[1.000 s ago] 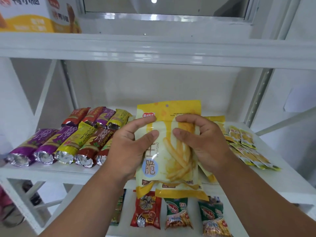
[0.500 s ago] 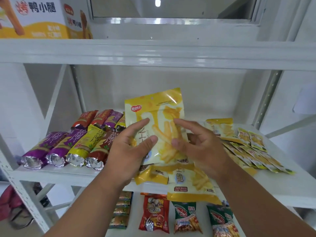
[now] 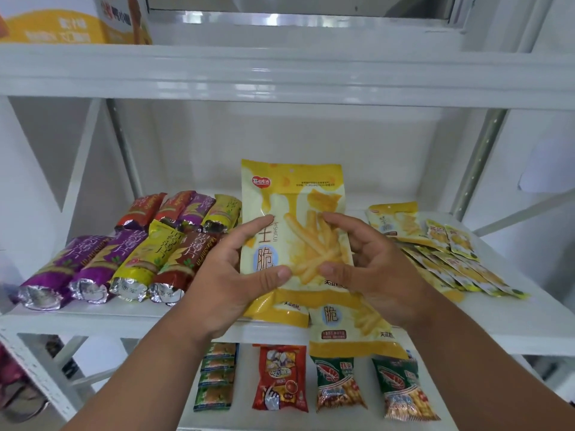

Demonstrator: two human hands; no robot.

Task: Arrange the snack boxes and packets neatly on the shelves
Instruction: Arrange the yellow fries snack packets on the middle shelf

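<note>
Head view: the left hand (image 3: 236,275) and right hand (image 3: 370,269) both pinch one yellow fries packet (image 3: 292,225), held upright above the middle shelf (image 3: 513,331). A second fries packet (image 3: 348,328) overhangs the shelf's front edge and could slide off if nudged. A third lies at the back right (image 3: 395,219). Eight foil tubes (image 3: 124,253) lie left.

yellow fries pkt (image 3: 292,225): "脆", "...ishicui"; pkt below (image 3: 348,325): "脆".
</note>
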